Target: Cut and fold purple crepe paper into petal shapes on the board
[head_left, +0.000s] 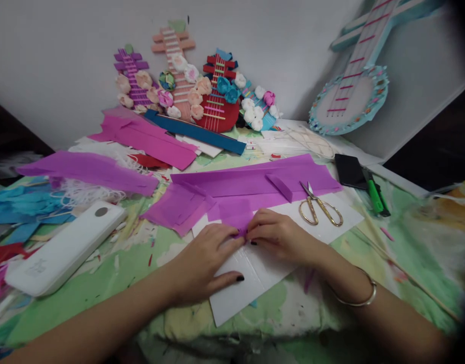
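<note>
A small piece of purple crepe paper [235,215] lies at the far-left part of a white board [251,275]. My left hand [210,258] rests on the board with fingers stretched out, fingertips on the paper's near edge and thumb held apart. Beside it, my right hand [280,235] has its fingers pinched together on that same edge; the exact grip is partly hidden. Gold-handled scissors [319,205] lie partly spread, right of my right hand. Behind my hands is a long purple paper strip [232,182] with a small folded purple piece [280,187] on it.
A white power bank [65,247] lies at left near white string [90,194]. Magenta paper [145,136] and a blue strip [196,132] lie farther back. Decorated model instruments [217,101] lean on the wall. A green cutter [374,194] and thin stick [407,273] are at right.
</note>
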A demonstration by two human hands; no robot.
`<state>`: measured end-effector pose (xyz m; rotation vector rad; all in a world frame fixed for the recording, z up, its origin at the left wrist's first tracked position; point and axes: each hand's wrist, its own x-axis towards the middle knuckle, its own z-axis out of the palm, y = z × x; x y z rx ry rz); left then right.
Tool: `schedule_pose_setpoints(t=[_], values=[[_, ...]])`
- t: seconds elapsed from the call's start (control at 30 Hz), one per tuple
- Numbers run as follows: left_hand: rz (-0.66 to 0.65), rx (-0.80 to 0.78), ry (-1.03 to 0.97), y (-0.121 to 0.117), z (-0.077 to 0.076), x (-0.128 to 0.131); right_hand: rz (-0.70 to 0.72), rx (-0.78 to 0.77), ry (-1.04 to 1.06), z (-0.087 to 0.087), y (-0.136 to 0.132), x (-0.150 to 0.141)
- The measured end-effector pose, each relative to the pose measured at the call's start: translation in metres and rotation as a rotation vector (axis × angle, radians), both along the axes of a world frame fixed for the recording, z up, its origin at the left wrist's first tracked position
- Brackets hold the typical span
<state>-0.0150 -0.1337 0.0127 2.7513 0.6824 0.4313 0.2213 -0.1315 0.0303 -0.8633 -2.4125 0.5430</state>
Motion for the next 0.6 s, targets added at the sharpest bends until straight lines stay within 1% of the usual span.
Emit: schedule_pose_setpoints(t=[0.07,0.13,0.23,0.3,0.4,0.6], values=[[0.048,-0.096,-0.071,0.004,0.001,-0.001,0.044,0.007,-0.055,0.002,-0.002,0.0],[0.117,-0.188,-0.15,0.009,0.001,0.0,0.051,0.001,-0.087,0.002,-0.003,0.0],[0.244,-0.263,-0.259,0.017,0.001,0.006,0.053,-0.012,-0.098,0.002,-0.002,0.001],[0.305,-0.318,-0.304,0.023,0.002,0.011,0.056,-0.007,-0.098,0.001,-0.002,0.0],[0.335,-0.401,-0.317,0.028,0.001,0.017,0.064,0.01,-0.096,0.0,-0.002,-0.001],[0.34,-0.392,-0.278,0.031,-0.001,0.018,0.086,0.055,-0.136,-0.002,-0.002,-0.001]])
